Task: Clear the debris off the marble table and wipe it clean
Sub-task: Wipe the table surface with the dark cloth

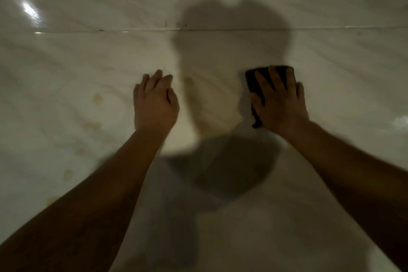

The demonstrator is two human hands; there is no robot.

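The right hand [280, 100] presses flat, fingers spread, on a dark rectangular cloth pad [256, 83] lying on the pale veined marble tabletop [88, 55]. The left hand [155, 100] rests open, holding nothing, near faint yellowish stains [97, 98].

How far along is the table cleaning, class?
Done: no large debris shows on the table. In hand: the right hand presses a dark cloth flat on it; the left hand is open. Left: yellowish stains at left, specks by the seam.
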